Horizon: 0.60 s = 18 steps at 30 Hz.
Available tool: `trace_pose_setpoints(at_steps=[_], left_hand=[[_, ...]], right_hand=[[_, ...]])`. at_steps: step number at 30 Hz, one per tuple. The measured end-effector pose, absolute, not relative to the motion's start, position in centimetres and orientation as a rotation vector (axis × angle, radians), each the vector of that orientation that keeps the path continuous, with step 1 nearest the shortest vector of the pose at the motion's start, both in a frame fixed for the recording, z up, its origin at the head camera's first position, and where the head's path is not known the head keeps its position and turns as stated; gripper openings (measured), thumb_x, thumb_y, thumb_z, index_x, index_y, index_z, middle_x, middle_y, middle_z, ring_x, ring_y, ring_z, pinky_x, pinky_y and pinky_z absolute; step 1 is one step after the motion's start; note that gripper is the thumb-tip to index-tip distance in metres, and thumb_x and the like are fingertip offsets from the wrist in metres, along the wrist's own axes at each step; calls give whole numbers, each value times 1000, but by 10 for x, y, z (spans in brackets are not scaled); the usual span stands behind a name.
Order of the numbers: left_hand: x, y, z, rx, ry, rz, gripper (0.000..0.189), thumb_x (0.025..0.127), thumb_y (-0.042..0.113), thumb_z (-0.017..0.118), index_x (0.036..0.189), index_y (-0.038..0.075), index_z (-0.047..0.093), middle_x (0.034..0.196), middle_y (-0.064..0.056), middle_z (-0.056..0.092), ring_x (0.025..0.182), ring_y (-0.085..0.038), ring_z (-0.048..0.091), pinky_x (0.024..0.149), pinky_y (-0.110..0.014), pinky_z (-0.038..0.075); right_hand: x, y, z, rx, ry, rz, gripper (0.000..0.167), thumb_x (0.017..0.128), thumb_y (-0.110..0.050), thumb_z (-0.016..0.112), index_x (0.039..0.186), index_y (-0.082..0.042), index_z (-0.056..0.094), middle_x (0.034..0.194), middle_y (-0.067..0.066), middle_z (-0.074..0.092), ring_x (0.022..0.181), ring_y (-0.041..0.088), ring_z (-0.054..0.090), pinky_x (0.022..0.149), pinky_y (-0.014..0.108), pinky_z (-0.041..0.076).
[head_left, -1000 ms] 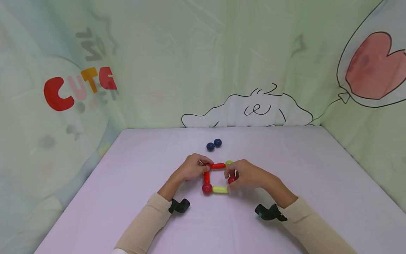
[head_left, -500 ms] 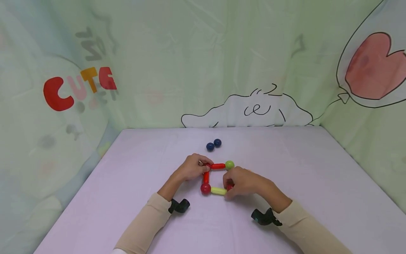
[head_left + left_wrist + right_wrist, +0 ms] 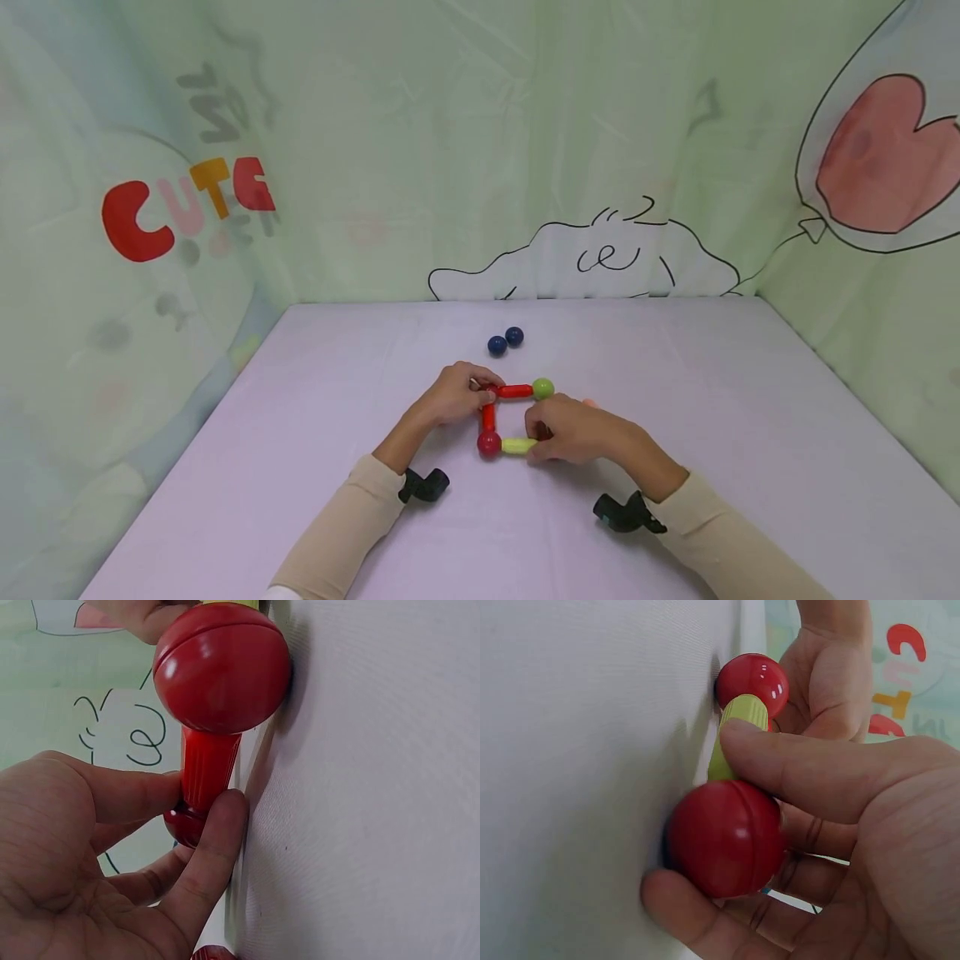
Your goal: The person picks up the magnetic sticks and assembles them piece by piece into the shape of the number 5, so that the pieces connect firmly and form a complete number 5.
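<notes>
My left hand (image 3: 456, 395) pinches a red ball (image 3: 186, 825) at the far left corner of a stick-and-ball frame. A red rod (image 3: 489, 419) runs from there to a near red ball (image 3: 489, 444); a second red rod (image 3: 516, 391) leads right to a green ball (image 3: 543, 388). From the near red ball a yellow-green rod (image 3: 517, 447) extends right. At its right end my right hand (image 3: 573, 429) grips another red ball (image 3: 727, 840), its thumb on the rod. That ball is mostly covered by fingers in the head view.
Two dark blue balls (image 3: 506, 341) lie on the pale table (image 3: 360, 350) beyond the frame. A small peach-coloured piece (image 3: 590, 403) shows just behind my right hand. Printed cloth (image 3: 375, 150) hangs around the back and sides of the table.
My right hand has moved nearer to me with the red ball, down to the yellow-green rod's right end, uncovering the green ball. My left hand stays in place.
</notes>
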<state>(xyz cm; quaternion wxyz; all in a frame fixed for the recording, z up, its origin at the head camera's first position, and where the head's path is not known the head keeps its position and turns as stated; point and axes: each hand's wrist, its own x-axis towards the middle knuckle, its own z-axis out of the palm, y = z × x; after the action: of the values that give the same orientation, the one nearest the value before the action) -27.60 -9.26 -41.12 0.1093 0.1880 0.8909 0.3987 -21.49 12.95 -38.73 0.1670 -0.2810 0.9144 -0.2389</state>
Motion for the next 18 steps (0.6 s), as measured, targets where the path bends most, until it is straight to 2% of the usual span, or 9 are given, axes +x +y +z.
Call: trace_pose_setpoints(at_steps=[5, 11, 14, 18], left_hand=[[-277, -92, -413, 565, 2628, 1167, 23, 96, 8, 65, 115, 15, 78, 101, -2, 67, 83, -19, 57, 67, -27, 48], [-277, -92, -414, 591, 2680, 1142, 25, 97, 8, 64, 115, 18, 78, 110, -2, 66, 99, -19, 53, 80, -31, 47], [-278, -92, -414, 585, 2685, 1136, 26, 97, 9, 64, 118, 18, 77, 112, -2, 65, 100, -20, 53, 80, -32, 47], [-278, -92, -414, 574, 2683, 1138, 27, 98, 11, 64, 122, 18, 75, 108, -3, 63, 95, -20, 54, 74, -30, 46]], right_hand=[[-217, 132, -388, -788, 2609, -693, 18, 86, -18, 82, 83, -17, 64, 73, -4, 58, 73, 14, 54, 65, 28, 46], [-223, 134, -391, -795, 2636, -704, 17, 86, -16, 82, 85, -16, 65, 74, -3, 56, 74, 14, 52, 65, 28, 45], [-223, 135, -389, -771, 2625, -730, 15, 86, -16, 81, 87, -15, 66, 76, -3, 58, 75, 15, 54, 66, 28, 48], [-226, 140, -383, -706, 2628, -783, 12, 89, -17, 78, 95, -13, 68, 82, -2, 61, 78, 16, 57, 68, 29, 52]])
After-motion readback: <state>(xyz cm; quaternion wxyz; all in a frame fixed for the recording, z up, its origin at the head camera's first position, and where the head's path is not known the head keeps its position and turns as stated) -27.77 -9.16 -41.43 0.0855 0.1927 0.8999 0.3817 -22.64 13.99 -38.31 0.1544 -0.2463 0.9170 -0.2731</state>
